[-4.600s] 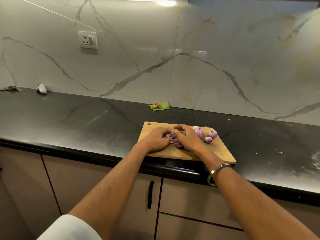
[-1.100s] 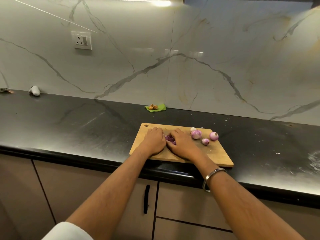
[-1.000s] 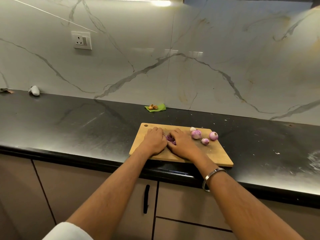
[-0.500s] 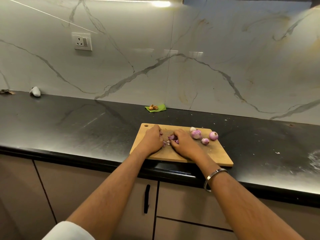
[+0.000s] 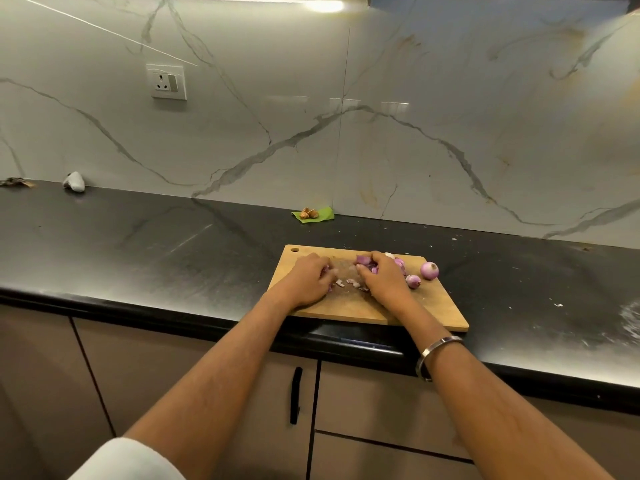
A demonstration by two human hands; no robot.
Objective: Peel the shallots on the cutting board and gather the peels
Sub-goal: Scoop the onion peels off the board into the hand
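Clearly the gathering is under way: the right hand (image 5: 386,278) curls its fingers round a clump of purple peels (image 5: 364,260), and the left hand (image 5: 310,278) curls over a few more at its fingertips. Between them loose scraps (image 5: 348,282) lie uncollected on the cutting board (image 5: 429,306). Just right of the right hand sit peeled shallots (image 5: 429,270), so peeling looks done or nearly so; sweeping the scraps together remains.
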